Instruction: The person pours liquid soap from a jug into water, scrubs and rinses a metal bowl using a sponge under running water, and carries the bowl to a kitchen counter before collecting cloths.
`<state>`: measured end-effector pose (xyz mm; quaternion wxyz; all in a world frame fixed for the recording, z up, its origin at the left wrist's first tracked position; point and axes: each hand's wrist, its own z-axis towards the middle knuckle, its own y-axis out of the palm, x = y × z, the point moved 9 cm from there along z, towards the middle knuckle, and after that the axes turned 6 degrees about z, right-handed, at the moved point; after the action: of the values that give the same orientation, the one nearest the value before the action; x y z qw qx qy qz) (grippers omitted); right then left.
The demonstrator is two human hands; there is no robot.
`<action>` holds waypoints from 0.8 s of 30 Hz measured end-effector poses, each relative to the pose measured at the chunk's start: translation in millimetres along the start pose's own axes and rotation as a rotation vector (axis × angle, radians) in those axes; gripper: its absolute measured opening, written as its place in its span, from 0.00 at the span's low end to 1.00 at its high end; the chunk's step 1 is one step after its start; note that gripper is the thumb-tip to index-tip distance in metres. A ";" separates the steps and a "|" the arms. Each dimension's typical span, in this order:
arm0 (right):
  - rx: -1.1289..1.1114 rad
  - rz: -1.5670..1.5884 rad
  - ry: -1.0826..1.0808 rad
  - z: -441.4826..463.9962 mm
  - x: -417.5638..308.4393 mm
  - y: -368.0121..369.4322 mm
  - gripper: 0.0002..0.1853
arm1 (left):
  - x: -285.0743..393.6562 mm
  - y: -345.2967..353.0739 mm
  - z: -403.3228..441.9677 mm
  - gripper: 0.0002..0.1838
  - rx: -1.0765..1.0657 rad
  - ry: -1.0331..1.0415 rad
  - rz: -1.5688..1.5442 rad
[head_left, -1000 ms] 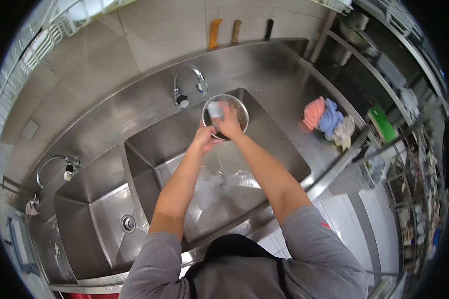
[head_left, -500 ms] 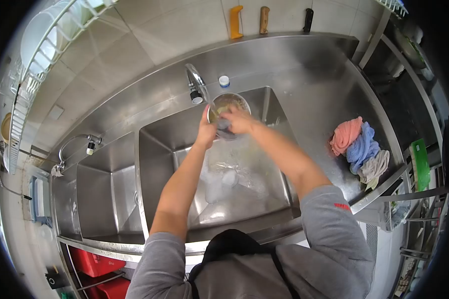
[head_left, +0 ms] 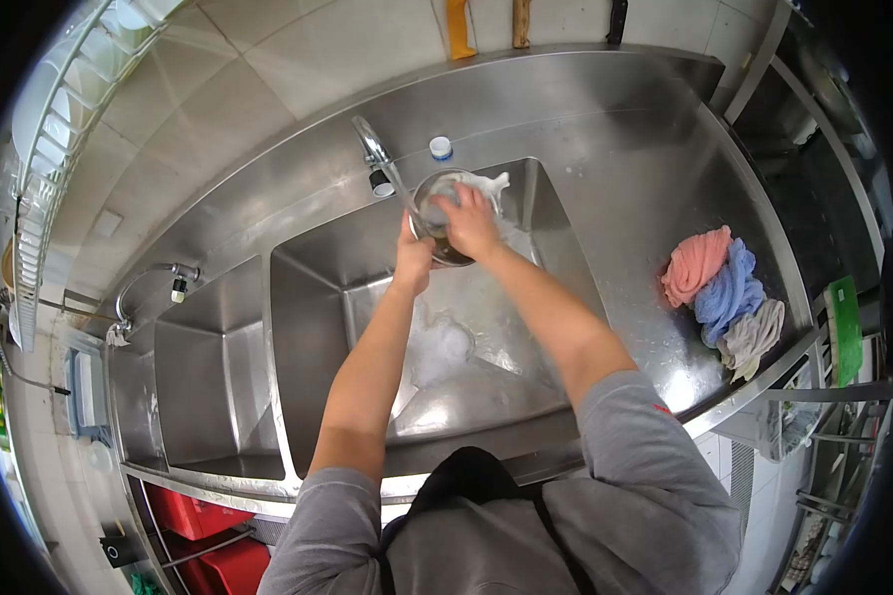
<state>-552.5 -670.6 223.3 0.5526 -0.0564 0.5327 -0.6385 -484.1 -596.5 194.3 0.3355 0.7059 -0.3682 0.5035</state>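
A round metal bowl [head_left: 429,185] is tilted under the curved faucet [head_left: 371,142], over the back of the large sink [head_left: 313,260]. My left hand [head_left: 414,256] grips the bowl at its lower left side. Inside the bowl, my right hand [head_left: 469,220] presses its fingers on a pale, blurred thing that I cannot make out. Water spills over the bowl's right side in a whitish splash [head_left: 493,188]. Foamy water [head_left: 442,347] lies on the sink floor below my hands.
Pink [head_left: 697,266], blue [head_left: 730,295] and grey cloths [head_left: 754,337] lie on the right counter. A small white-capped container [head_left: 441,148] stands behind the sink. A smaller sink [head_left: 198,372] is at the left, a dish rack [head_left: 60,129] at the upper left, a green board [head_left: 844,332] at the right.
The view has shifted and turned. The bowl is now more tilted, with water splashing off its right side. My right hand has moved within the bowl; my left hand still holds it.
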 end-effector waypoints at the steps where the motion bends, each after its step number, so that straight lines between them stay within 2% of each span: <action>1: 0.054 0.145 0.034 -4.9 0.2 12.6 0.27 | -9.5 -6.9 11.5 0.41 -0.012 0.028 -0.010; 2: 0.109 0.288 0.068 -9.5 6.6 26.4 0.27 | -8.0 -12.3 13.7 0.41 -0.030 0.023 0.059; 3: 0.047 0.415 -0.044 -12.6 -0.7 44.0 0.30 | -5.9 -19.3 15.9 0.41 -0.048 0.019 0.124; 5: -0.154 0.498 -0.080 -32.8 -6.4 62.8 0.33 | 4.6 -29.0 12.3 0.38 -0.100 -0.011 0.225; 6: -0.257 0.539 -0.100 -45.0 -23.6 59.6 0.34 | 13.0 -26.0 6.6 0.37 -0.102 -0.093 0.359; 7: -0.280 0.453 -0.067 -56.4 -43.6 40.8 0.35 | 22.3 -22.7 1.2 0.36 -0.105 -0.179 0.493; 8: -0.215 0.539 0.004 -55.1 -42.8 37.4 0.34 | 23.5 -22.4 2.4 0.35 -0.112 -0.264 0.626; 9: -0.146 0.622 0.078 -52.8 -42.9 37.2 0.33 | 16.3 -19.7 11.5 0.32 -0.255 -0.292 0.709; 11: 0.075 0.701 0.175 -42.0 -29.0 35.6 0.29 | 17.9 -16.4 25.5 0.34 -0.227 -0.200 0.650; 12: 0.141 0.856 0.338 -32.9 -18.8 34.4 0.26 | 15.5 -16.3 28.8 0.37 -0.209 -0.159 0.623; 13: 0.208 1.011 0.505 -24.9 -10.0 35.5 0.23 | 1.9 -10.6 23.5 0.45 -0.185 -0.132 0.353; 14: 0.279 1.161 0.674 -21.9 -0.8 39.7 0.20 | -10.1 -12.4 16.4 0.45 -0.140 -0.159 0.254; 15: 0.176 1.281 0.696 -16.3 -4.1 53.7 0.17 | -20.0 -14.4 9.0 0.46 -0.098 -0.185 0.158; 16: 0.173 1.367 0.862 -22.2 6.0 65.2 0.18 | -29.4 -15.3 1.7 0.46 -0.058 -0.211 0.057; 17: 0.164 1.446 1.033 -29.8 7.3 69.1 0.20 | -28.1 -4.7 -11.9 0.44 -0.135 -0.228 0.041; 18: 0.150 1.521 1.208 -38.8 -1.0 67.9 0.22 | -38.8 -14.3 -4.0 0.42 -0.085 -0.192 -0.008; 19: 0.171 1.811 1.161 -38.4 -24.5 61.6 0.24 | -55.9 -29.6 12.0 0.40 -0.033 -0.153 -0.055; 20: 0.060 1.674 1.020 -33.6 -23.5 67.3 0.24 | -63.5 -43.8 22.5 0.39 0.019 -0.113 -0.102; 21: -0.045 1.532 0.882 -34.8 -17.2 83.1 0.24 | -66.4 -52.7 21.9 0.35 -0.048 -0.190 -0.136; 22: -0.143 1.389 0.744 -39.0 -8.7 102.4 0.24 | -53.4 -61.8 13.6 0.36 -0.027 -0.206 -0.090; 23: -0.412 0.951 0.392 -35.5 2.6 127.9 0.18 | -39.9 -62.4 0.1 0.38 -0.009 -0.198 -0.008; 24: -0.411 0.677 0.269 -36.0 -3.8 104.2 0.17 | -33.6 -64.7 -11.8 0.40 0.010 -0.189 0.074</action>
<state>-507.6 -626.9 132.5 0.6342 0.0966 0.7049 -0.3026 -441.5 -547.8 158.5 0.2769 0.7380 -0.4215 0.4485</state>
